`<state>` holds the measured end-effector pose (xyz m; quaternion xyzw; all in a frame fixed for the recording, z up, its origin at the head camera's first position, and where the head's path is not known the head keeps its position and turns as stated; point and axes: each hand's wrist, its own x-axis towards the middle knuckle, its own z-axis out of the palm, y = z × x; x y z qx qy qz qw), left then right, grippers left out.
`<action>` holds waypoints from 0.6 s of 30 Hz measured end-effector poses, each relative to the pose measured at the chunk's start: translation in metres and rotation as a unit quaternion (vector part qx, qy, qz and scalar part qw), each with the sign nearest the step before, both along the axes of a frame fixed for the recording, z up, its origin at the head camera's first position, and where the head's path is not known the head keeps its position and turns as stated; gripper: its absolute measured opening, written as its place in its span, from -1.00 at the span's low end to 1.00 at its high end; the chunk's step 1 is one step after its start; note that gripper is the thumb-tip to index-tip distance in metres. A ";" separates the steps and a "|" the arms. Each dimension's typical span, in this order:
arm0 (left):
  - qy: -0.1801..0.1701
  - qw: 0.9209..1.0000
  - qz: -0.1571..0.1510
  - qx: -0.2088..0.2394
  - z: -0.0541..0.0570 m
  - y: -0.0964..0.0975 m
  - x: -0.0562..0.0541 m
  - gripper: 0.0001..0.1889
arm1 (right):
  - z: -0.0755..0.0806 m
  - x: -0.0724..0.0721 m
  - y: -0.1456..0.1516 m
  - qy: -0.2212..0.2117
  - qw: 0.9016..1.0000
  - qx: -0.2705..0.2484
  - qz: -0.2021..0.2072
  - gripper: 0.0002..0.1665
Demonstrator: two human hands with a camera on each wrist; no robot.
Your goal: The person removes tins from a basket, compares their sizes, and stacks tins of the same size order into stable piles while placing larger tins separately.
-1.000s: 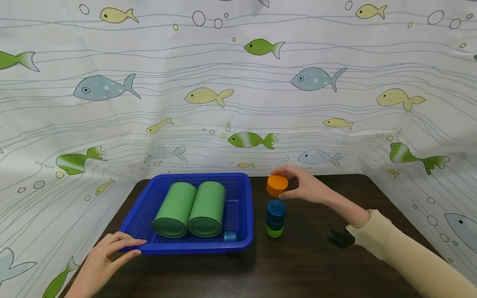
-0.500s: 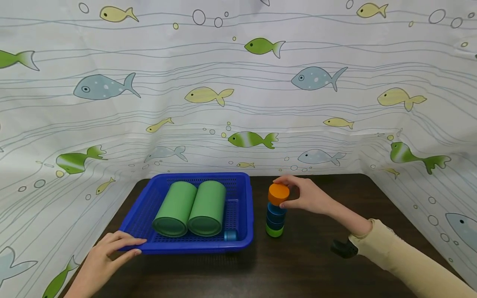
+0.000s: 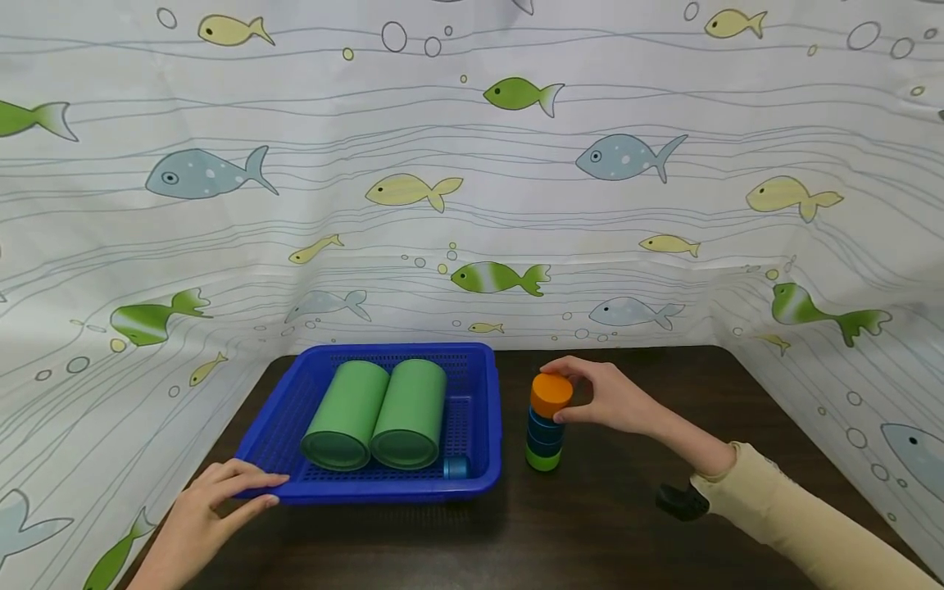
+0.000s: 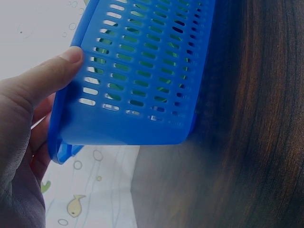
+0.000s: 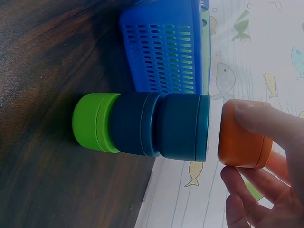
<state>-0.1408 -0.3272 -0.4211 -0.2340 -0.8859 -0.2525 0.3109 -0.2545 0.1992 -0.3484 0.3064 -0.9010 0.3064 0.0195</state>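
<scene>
A small orange lidded jar (image 5: 243,135) is pinched between the thumb and fingers of my right hand (image 3: 615,397). In the right wrist view a narrow gap separates it from the stack under it. That stack stands upright on the table: a lime green jar (image 5: 94,122) at the bottom, a dark blue jar (image 5: 135,123) in the middle, a teal jar (image 5: 181,127) on top. At the near left corner of the blue plastic basket (image 3: 369,490), my left hand (image 3: 210,512) grips the rim; in the left wrist view its thumb presses the rim's outside.
Two large green cylinders (image 3: 347,410) lie side by side in the basket. A small blue jar (image 3: 457,467) sits in its near right corner. Behind the dark wooden table (image 3: 590,524) hangs a fish-patterned white curtain (image 3: 472,221), which also runs along both sides.
My right hand has lowered the orange jar from well above the stack to just over its top. The left hand and the basket have stayed in place.
</scene>
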 end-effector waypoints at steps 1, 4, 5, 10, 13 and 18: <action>0.001 1.000 -0.001 0.000 0.000 0.000 0.000 -0.49 | -0.001 0.001 0.000 -0.003 1.000 -0.003 0.001 -0.24; 0.001 1.000 -0.002 0.002 0.000 0.000 -0.001 -0.49 | -0.002 0.001 0.001 -0.008 1.000 -0.006 0.006 -0.23; 0.000 1.000 -0.001 0.003 0.000 0.001 -0.001 -0.49 | -0.002 0.001 0.001 -0.007 1.000 -0.005 0.006 -0.23; -0.001 1.000 -0.001 -0.001 -0.001 0.000 -0.002 -0.48 | -0.008 0.001 0.002 -0.009 1.000 -0.012 0.018 -0.24; 0.001 1.000 -0.007 -0.004 -0.001 -0.001 -0.001 -0.47 | -0.012 0.001 0.002 -0.017 0.999 -0.024 0.028 -0.25; -0.001 1.000 -0.003 -0.009 0.001 -0.001 0.000 -0.48 | -0.012 0.002 0.002 -0.023 0.998 -0.035 0.038 -0.23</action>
